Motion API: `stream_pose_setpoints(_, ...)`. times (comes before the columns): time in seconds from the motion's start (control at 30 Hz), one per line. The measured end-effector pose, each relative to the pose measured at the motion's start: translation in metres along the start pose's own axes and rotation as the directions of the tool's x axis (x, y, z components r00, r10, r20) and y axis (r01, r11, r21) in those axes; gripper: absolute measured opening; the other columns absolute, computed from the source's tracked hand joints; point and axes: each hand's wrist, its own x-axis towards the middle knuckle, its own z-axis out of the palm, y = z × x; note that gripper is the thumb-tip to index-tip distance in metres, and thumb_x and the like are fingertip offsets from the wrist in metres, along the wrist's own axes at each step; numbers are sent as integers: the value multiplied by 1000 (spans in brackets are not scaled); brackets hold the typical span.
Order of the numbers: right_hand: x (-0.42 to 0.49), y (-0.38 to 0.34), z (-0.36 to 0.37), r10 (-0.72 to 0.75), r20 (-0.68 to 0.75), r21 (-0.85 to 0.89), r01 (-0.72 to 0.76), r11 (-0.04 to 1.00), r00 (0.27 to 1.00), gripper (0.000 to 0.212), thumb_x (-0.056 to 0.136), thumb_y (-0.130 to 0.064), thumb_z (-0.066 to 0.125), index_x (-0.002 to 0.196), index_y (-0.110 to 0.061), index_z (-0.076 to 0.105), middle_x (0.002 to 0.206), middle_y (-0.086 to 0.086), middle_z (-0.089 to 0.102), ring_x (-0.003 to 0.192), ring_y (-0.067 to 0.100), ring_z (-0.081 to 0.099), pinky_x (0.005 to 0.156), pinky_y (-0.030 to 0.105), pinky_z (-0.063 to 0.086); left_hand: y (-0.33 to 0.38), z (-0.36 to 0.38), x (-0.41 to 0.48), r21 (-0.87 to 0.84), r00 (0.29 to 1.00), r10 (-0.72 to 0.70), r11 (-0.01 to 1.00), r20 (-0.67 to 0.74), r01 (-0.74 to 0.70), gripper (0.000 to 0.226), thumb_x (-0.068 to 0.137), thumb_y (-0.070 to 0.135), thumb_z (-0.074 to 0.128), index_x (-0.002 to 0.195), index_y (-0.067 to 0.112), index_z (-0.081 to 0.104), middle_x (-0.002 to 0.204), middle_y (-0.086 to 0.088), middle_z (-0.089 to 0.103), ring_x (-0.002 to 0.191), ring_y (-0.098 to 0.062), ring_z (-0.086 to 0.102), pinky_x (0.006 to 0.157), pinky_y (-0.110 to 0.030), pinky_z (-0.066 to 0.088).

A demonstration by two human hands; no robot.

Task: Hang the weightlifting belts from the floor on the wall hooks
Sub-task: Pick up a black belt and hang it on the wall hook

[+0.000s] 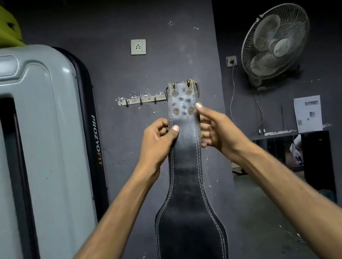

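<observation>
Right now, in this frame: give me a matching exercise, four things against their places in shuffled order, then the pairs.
1 belt
2 hook rail
3 fan
4 white socket

A on the right-hand wall
B gripped by left hand and right hand
C above the hook rail
D left of the belt's top

Pairs: 1-B; 2-D; 3-A; 4-C
</observation>
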Motion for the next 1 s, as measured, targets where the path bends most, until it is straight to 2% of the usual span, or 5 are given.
stream_pose_setpoints(0.17, 20, -7, -8, -138, -162, -50, 132, 990, 977, 26, 95, -33, 70, 101, -8, 72, 89, 7, 74, 75, 17, 67, 62, 24, 55, -10, 11, -14, 143, 996, -15, 990, 85, 3, 24, 97, 2, 57, 76, 11, 52, 49, 17, 53, 47, 4, 46, 53, -11, 37)
stream_pose_setpoints(0.3, 28, 8, -9, -170, -147, -51, 164, 985, 974, 9, 96, -18, 69, 100, -10, 72, 91, 3, 75, 76, 10, 69, 66, 22, 55, -22, 11, -11, 178, 992, -93, 981, 79, 78, 17, 96, 9, 59, 92, -8, 56, 59, -7, 43, 46, -10, 42, 46, -22, 37)
stream_pose_setpoints(0.6, 61, 69, 9, -128, -183, 104, 149, 983, 975, 35, 90, 2, 72, 122, -8, 63, 95, 10, 79, 74, 8, 75, 62, 19, 57, -71, -9, 49, 161, 996, -66, 984, -55, 74, 33, 103, 24, 52, 95, -5, 66, 52, 11, 53, 51, -7, 46, 52, -21, 39)
stream_pose_setpoints(0.73, 92, 97, 17, -193, -244, 28, 206, 978, 950, 40, 88, 9, 70, 124, -6, 62, 96, 6, 79, 85, 16, 76, 75, 31, 64, -112, -14, 80, 131, 996, -72, 988, -59, 79, 32, 101, 21, 55, 88, -7, 66, 67, -15, 52, 53, -16, 42, 50, -26, 37)
stream_pose_setpoints(1.0, 177, 148, 7, -351, -492, -173, 306, 936, 797, 39, 83, -3, 80, 112, -15, 57, 109, 4, 77, 95, 13, 76, 91, 43, 61, -188, -1, 160, 140, 993, -15, 990, -115, 32, 42, 81, 52, 57, 91, 15, 73, 80, -3, 76, 73, -22, 68, 70, -39, 54)
